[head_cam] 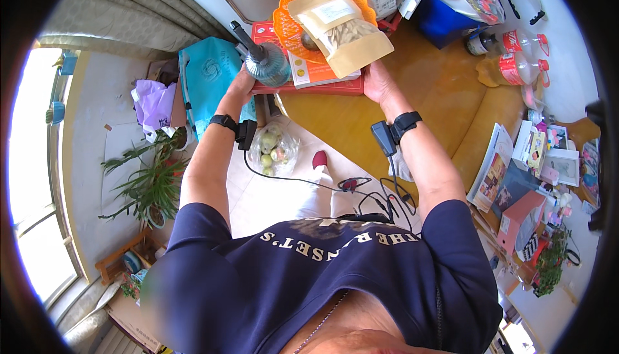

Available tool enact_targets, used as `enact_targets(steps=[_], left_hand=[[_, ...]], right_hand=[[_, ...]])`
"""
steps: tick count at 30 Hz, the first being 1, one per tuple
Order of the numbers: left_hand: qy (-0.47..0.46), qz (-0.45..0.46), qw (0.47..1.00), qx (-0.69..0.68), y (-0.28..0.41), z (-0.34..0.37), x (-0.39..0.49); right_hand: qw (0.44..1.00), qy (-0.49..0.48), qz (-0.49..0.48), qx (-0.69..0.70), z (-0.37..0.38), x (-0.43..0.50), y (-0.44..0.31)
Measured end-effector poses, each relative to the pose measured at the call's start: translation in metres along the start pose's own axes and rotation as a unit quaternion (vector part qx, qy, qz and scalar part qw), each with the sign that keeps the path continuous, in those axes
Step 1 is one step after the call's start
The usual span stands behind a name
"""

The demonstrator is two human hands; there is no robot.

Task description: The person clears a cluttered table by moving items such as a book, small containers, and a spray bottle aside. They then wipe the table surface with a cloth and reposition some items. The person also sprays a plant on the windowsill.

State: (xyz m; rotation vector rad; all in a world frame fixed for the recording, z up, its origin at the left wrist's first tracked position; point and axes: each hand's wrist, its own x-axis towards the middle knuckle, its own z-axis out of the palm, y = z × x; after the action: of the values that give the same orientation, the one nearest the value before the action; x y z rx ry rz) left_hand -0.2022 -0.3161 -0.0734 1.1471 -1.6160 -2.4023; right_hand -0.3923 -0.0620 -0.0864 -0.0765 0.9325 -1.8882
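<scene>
My left hand [243,84] and my right hand [378,82] grip a flat red box [309,88] at its two ends, their fingertips partly hidden. A ribbed blue-grey spray bottle [269,66] with a black nozzle stands at the box's left end, close to my left hand. Beside it lies an orange and white book or carton [314,74]. An orange openwork plastic basket [290,13] sits further back on the stack. Across the basket rests a kraft paper pouch [346,30] with a clear window showing pale dried pieces; its lower end reaches near my right hand.
A brown wooden tabletop [411,93] spreads below and right. Turquoise bag [210,73] stands at left. A clear bag of green fruit [270,148] lies on the floor. Drink bottles [517,68] stand at right. Black cables [309,180] hang from my wrist devices.
</scene>
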Motion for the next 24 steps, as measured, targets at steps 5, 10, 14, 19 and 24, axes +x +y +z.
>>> enact_targets(steps=[5,10,14,19,24], left_hand=[[-0.004,-0.002,1.0,-0.017,-0.002,0.0,-0.007],[-0.028,0.038,0.999,-0.022,-0.023,-0.008,-0.002],[-0.047,0.029,0.998,-0.028,-0.037,-0.015,-0.01],[-0.029,0.045,0.998,-0.031,-0.048,-0.018,-0.027],[-0.032,0.036,0.999,-0.02,-0.05,-0.002,-0.051]], right_hand=[[1.0,0.023,0.003,-0.021,0.002,-0.006,0.005],[1.0,0.0,0.001,0.013,0.011,-0.022,0.003],[0.999,-0.026,0.0,0.027,0.013,-0.035,0.009],[0.999,-0.033,0.021,0.013,0.018,-0.056,0.003],[1.0,-0.004,0.0,-0.021,0.021,-0.089,-0.003]])
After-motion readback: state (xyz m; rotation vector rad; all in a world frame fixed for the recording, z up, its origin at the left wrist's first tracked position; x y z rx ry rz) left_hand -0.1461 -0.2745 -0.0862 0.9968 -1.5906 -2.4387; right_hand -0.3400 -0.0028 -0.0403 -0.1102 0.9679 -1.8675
